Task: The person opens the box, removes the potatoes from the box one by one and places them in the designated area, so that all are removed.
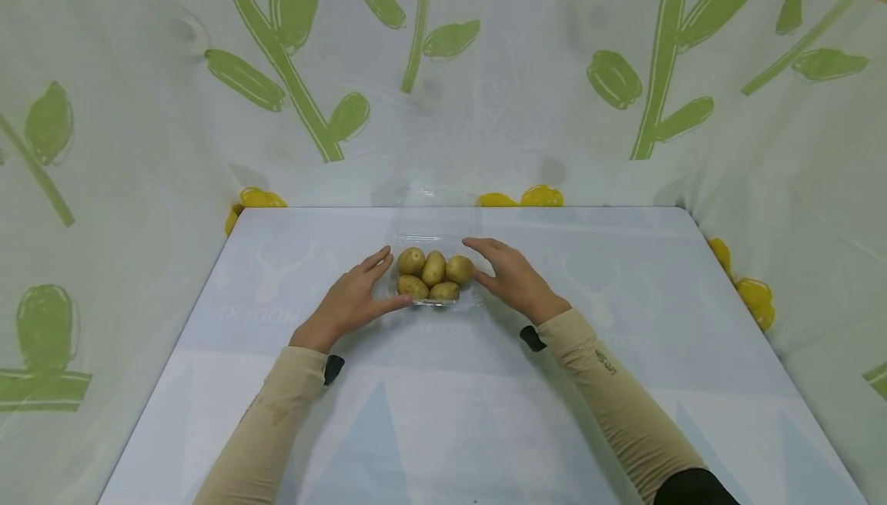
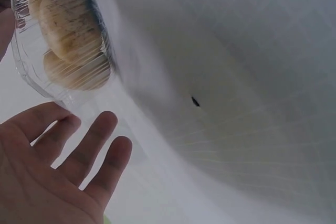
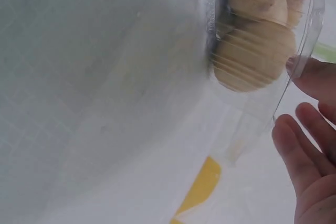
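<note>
A clear plastic clamshell box (image 1: 435, 302) sits on the table near its far edge, its lid (image 1: 438, 220) folded back. Several yellow-brown potatoes (image 1: 434, 268) lie in the base. My left hand (image 1: 349, 301) is at the box's left side, thumb toward the front rim, fingers spread; in the left wrist view its fingertips (image 2: 68, 116) meet the box corner. On the other side is my right hand (image 1: 516, 278), with its thumb (image 3: 310, 74) touching the rim in the right wrist view and the other fingers extended alongside the wall.
The white table (image 1: 443, 413) carries pale blue triangle and deer prints. Behind and beside it hangs a light curtain (image 1: 520, 105) with green plants and yellow flowers. Black wrist bands (image 1: 334, 369) sit below both hands.
</note>
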The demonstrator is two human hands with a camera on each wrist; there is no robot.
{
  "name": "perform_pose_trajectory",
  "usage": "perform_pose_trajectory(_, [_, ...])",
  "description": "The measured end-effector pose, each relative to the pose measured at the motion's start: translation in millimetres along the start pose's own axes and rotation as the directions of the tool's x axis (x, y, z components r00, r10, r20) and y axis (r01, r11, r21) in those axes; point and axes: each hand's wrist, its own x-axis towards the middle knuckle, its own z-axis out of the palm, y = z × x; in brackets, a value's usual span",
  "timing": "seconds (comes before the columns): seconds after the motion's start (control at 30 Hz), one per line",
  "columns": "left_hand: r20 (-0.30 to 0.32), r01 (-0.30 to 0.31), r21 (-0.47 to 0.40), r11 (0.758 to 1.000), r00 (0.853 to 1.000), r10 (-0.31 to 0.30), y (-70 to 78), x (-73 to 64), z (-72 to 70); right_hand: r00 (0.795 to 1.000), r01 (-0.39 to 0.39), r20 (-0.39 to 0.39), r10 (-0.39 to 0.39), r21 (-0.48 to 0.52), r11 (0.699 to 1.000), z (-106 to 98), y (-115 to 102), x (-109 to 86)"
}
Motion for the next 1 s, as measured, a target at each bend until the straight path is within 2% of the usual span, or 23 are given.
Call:
perform_pose_trajectory(0.1, [-0.004,-0.004,0.006,1.0,1.0,0.004,1.1,-0.4,-0.8,0.999,0.031,0.031,-0.03,-0.023,0.999,1.9,-1.9,3.7])
perform_pose_trajectory(0.43, [-0.004,-0.009,0.012,1.0,1.0,0.009,2.3,-0.4,-1.3,0.986,0.037,0.166,-0.032,-0.027,0.999,6.8,-13.1,12.8])
perform_pose_trajectory(0.77, [-0.011,0.008,0.002,1.0,1.0,-0.008,1.1,0.5,-0.8,0.961,-0.041,0.268,0.065,-0.095,0.995,9.1,-19.2,25.8])
perform_pose_trajectory(1.0, [-0.002,0.006,0.014,1.0,1.0,-0.006,0.9,0.8,-0.7,0.956,-0.043,0.284,0.076,-0.12,0.992,10.4,-20.1,28.7])
